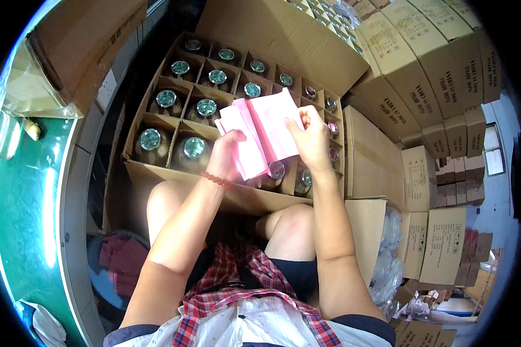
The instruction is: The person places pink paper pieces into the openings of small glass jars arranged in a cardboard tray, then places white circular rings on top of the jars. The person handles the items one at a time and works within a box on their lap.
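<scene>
A stack of pink paper sheets (pixel 273 126) is spread like a booklet between both hands. My left hand (pixel 225 154) grips the sheets along their left side, thumb on top; a red bead bracelet circles that wrist. The right part of the sheets is pinched between thumb and fingers of my right hand (pixel 310 134). Under the paper stands an open cardboard carton (pixel 178 178) with cardboard dividers. Its cells hold glass flask refills, such as one at the front left (pixel 150 139), with round, shiny greenish or pinkish tops. The paper and my hands hide some cells.
Stacked cartons (pixel 421 91) rise at the right. Beside the right arm, clear plastic-wrapped items (pixel 386 256) fill an open box. A green tabletop (pixel 26 208) runs along the left, and a dark red cloth (pixel 123 262) lies on a blue round surface near the left knee.
</scene>
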### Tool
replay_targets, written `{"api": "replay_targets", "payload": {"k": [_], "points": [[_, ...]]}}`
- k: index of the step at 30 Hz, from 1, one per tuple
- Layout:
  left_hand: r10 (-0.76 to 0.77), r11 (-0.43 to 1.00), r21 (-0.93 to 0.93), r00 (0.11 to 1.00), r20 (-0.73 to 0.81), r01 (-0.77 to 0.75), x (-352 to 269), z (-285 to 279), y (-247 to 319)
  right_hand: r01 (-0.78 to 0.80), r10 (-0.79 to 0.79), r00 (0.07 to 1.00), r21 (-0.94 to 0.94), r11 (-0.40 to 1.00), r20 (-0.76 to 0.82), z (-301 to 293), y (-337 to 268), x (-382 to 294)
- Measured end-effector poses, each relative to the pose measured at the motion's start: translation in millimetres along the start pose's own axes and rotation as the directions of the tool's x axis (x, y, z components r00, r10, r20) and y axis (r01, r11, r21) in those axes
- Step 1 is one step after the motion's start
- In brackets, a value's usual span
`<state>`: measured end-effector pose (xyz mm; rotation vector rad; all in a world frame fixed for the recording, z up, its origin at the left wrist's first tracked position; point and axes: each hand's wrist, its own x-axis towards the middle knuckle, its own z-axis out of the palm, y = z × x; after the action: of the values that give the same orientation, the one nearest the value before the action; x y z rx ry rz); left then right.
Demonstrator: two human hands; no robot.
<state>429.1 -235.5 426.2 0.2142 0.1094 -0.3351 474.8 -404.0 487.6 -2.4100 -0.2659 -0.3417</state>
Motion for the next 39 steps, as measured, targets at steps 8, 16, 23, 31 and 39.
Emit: {"api": "replay_targets", "payload": {"k": [8,16,23,31,39], "points": [[0.069,0.976,-0.212,0.989,0.129,-0.04,7,-14,-1,0.252,-0.267,0.96,0.15,0.956,0.089,19,-20,-12],[0.088,0.985,-0.146,0.996,-0.015,-0.089,14,-17,-12,0.045,-0.05,0.995,0.06,0.997,0.091,39,-5,-25],[0.147,0.973,0.213,0.955,-0.259,-0.092,27,-29,-20,0.244,-0.255,0.963,-0.125,0.962,-0.083,39,2,-17],[0.123,0.985,0.163,0.884,-0.452,-0.053,34,-42,-18,-0.022,0.022,0.998,-0.008,1.0,-0.053,26,65,33],[0.148,0.989,0.103,0.82,-0.553,-0.109,36,-32,-7,0.078,0.064,0.946,-0.412,0.908,0.318,26,131,71]]}}
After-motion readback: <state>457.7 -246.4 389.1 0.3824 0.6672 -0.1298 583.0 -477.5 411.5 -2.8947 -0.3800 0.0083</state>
